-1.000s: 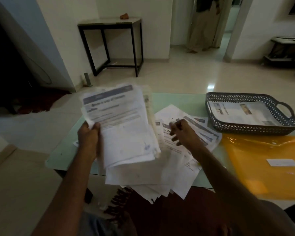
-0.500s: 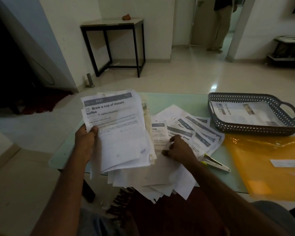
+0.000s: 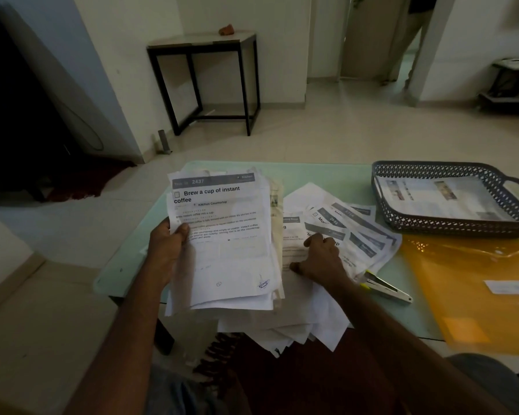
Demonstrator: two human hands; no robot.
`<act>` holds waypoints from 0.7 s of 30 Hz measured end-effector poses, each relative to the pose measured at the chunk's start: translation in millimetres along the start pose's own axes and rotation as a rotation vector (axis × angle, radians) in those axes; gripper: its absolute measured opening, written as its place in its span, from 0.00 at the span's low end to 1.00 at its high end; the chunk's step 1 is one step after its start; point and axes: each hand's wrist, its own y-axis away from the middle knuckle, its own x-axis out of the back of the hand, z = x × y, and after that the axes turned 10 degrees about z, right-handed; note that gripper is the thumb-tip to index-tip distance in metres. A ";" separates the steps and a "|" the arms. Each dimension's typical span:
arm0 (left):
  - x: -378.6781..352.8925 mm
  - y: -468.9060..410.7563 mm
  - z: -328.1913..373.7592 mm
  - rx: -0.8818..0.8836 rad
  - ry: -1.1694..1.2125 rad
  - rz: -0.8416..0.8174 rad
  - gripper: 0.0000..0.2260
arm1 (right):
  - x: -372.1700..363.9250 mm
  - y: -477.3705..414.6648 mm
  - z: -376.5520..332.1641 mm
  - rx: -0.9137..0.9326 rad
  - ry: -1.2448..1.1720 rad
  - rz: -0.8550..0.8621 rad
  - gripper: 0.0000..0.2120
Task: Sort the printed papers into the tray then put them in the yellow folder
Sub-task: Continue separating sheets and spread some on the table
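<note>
My left hand (image 3: 167, 247) grips a thick stack of printed papers (image 3: 228, 247) by its left edge, held above the table; the top sheet reads "Brew a cup of instant coffee". My right hand (image 3: 319, 259) rests on the loose spread of printed papers (image 3: 357, 232) lying on the table, fingers bent on the top sheets. A dark perforated tray (image 3: 450, 226) with printed sheets inside stands at the far right. The yellow folder (image 3: 474, 289) lies flat in front of the tray.
A stapler (image 3: 385, 287) lies between the paper spread and the folder. The pale green glass table (image 3: 327, 175) ends near my knees, with papers overhanging its front edge. A black-framed side table (image 3: 204, 79) stands against the far wall. A person's leg shows in the doorway.
My right hand came down from the air onto the loose papers and has stayed there. The held stack steadied and the stapler came into view.
</note>
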 end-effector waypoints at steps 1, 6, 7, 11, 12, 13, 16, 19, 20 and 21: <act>-0.9 1.3 1.0 0.001 -0.004 -0.005 0.12 | 2.6 -1.8 0.0 0.008 0.001 -0.008 0.37; -4.9 3.6 1.5 -0.010 -0.005 -0.021 0.12 | 7.9 -1.2 -0.9 0.011 0.045 0.019 0.42; -6.0 4.5 1.5 -0.012 -0.006 -0.024 0.12 | 6.1 1.9 -2.3 0.020 0.071 0.031 0.44; -9.1 8.3 2.1 -0.021 -0.015 -0.042 0.13 | 5.8 -0.1 -2.1 0.010 0.051 0.013 0.50; -9.2 9.2 2.6 -0.020 -0.016 -0.047 0.13 | 7.6 -4.2 0.4 -0.007 0.031 -0.009 0.50; -9.0 9.2 2.7 -0.018 -0.017 -0.051 0.13 | 9.8 -6.4 1.9 -0.021 0.014 -0.025 0.50; -8.9 8.0 1.3 -0.014 -0.015 -0.067 0.14 | 14.0 -9.4 6.6 -0.069 -0.195 -0.063 0.42; -8.9 6.4 0.1 -0.002 -0.003 -0.080 0.14 | 27.2 -15.2 11.3 -0.067 -0.475 -0.043 0.19; -8.9 5.7 -0.2 -0.002 0.007 -0.082 0.14 | 35.5 -18.8 13.2 -0.033 -0.509 0.000 0.13; -9.3 4.9 -0.3 -0.002 0.019 -0.081 0.14 | 43.1 -22.8 14.9 0.001 -0.566 0.039 0.11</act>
